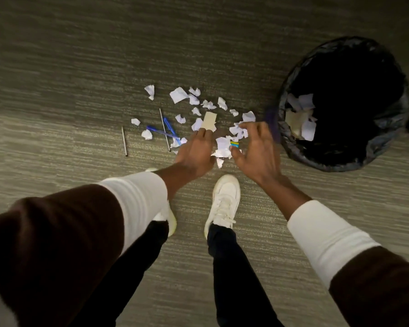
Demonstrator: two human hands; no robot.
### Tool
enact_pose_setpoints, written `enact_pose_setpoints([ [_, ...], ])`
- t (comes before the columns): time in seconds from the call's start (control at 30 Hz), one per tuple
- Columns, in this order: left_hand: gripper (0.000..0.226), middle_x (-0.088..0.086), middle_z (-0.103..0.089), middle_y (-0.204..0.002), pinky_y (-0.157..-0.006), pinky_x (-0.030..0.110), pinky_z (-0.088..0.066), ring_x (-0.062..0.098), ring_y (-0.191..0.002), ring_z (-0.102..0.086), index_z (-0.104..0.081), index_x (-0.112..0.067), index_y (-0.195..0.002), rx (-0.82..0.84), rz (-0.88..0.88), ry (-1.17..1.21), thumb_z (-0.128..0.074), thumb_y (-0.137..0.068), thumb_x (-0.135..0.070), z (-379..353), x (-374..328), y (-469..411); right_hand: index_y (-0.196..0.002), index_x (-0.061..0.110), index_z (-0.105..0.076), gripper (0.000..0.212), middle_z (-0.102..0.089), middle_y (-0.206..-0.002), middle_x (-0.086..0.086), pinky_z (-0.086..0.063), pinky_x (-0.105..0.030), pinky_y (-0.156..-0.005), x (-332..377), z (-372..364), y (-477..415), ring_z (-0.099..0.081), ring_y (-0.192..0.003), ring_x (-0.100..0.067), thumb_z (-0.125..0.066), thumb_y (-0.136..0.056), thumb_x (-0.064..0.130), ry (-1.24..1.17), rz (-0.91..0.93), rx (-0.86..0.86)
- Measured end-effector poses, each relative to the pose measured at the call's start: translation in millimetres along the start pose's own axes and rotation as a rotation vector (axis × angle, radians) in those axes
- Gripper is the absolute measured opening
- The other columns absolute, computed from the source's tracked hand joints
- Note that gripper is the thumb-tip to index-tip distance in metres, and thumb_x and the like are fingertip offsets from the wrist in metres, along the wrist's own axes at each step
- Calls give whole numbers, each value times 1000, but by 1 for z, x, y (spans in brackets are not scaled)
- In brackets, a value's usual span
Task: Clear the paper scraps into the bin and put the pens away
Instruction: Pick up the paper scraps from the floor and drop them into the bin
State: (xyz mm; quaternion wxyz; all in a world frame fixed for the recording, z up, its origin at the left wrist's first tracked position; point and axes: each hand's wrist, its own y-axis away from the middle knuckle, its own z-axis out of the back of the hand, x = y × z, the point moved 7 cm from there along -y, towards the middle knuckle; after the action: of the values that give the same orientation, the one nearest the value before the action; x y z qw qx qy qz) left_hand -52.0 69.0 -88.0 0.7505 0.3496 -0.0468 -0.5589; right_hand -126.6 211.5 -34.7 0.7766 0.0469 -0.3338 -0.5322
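**A:** Head view. What is shown on the carpet [80, 74]?

**B:** A scatter of paper scraps [179, 95] lies in front of the person's white shoes [224, 197]. The bin [293, 142], lined with a black bag, stands just to the right of the pile, with some scraps already inside. Two blue pens [169, 128] lie crossed at the left edge of the scatter, with a thin metal rod [164, 129] over them and a second rod [124, 141] a little apart.

**B:** The left hand [195, 153] is curled low over the pile, fingertips touching a tan slip [209, 120]; whether it grips the slip I cannot tell. The right hand [257, 149] is spread wide, fingers bent over white scraps, with a small blue-and-yellow piece [234, 144] at the thumb.

**A:** Likely faults from here?

**B:** A loose two-handed scoop probably sheds small scraps on the way to the bin. Scraps overlap the pens, so a broad sweep may carry a pen into the bin. The bag's slack rim could catch falling pieces.
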Motion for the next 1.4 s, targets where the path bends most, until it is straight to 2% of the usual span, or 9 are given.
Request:
enact_pose_setpoints([
  [0.27,123,25,-21,-170,-112,60,-53,44,-158,-25,-22,-10,-160,124,-67,-291,-95,-69,-48,-61,73,-79,-154,23,-30,100,-31,-160,-21,-46,-57,-111,-68,-101,-75,-37,-144,-46,-80,-77,63,182,-119,162],
  [0.4,140,17,12,-177,-110,65,-50,43,-165,1,3,-24,-169,162,-140,-366,-93,-71,-53,-94,80,-115,-156,31,-12,113,-22,-167,-23,-37,-59,-121,-95,-135,-109,-26,-154,-46,-73,-73,79,165,-129,136],
  [0.53,147,23,20,-175,-104,66,-53,47,-164,9,8,-34,-167,170,-194,-436,-93,-64,-62,-121,76,-130,-164,39,-10,117,-7,-173,-23,-36,-64,-119,-111,-160,-125,-13,-158,-49,-56,-71,93,293,-185,124],
  [0.67,129,25,8,-176,-102,67,-56,48,-164,4,-5,-31,-168,108,-230,-412,-92,-73,-48,-136,73,-128,-165,39,-1,124,-3,-174,-18,-40,-70,-110,-114,-176,-125,-11,-158,-50,-54,-68,96,296,-172,120],
  [0.73,113,25,-1,-175,-95,63,-61,48,-163,-3,-11,-27,-167,79,-244,-388,-85,-83,-37,-141,74,-126,-166,34,1,127,-5,-174,-19,-35,-68,-115,-111,-182,-120,-12,-159,-47,-49,-68,98,352,-151,137],
  [0.83,95,24,-8,-174,-99,58,-61,48,-160,-18,-25,-23,-161,62,-245,-363,-83,-87,-31,-143,79,-124,-166,29,-10,128,-10,-173,-22,-30,-63,-123,-102,-198,-106,-17,-158,-46,-49,-67,100,393,-105,187],
  [0.93,90,23,-8,-173,-100,57,-61,50,-159,-20,-23,-23,-164,52,-248,-320,-74,-91,-8,-142,86,-119,-164,32,-15,127,-6,-173,-22,-36,-65,-117,-94,-216,-89,-15,-156,-50,-60,-64,96,415,-90,264],
  [1.2,74,27,-23,-166,-98,55,-61,49,-149,-31,-37,-14,-156,-1,-306,-303,-62,-90,8,-133,85,-107,-151,35,-33,95,-28,-153,-20,-60,-53,-79,-72,-234,-71,-39,-132,-45,-76,-75,71,481,-21,192],
  [1.4,63,27,-29,-162,-111,52,-51,45,-149,-32,-43,-11,-150,-17,-310,-250,-60,-92,6,-138,84,-108,-146,26,-42,71,-34,-147,-18,-61,-50,-78,-53,-243,-66,-42,-131,-39,-78,-86,42,498,62,242],
])
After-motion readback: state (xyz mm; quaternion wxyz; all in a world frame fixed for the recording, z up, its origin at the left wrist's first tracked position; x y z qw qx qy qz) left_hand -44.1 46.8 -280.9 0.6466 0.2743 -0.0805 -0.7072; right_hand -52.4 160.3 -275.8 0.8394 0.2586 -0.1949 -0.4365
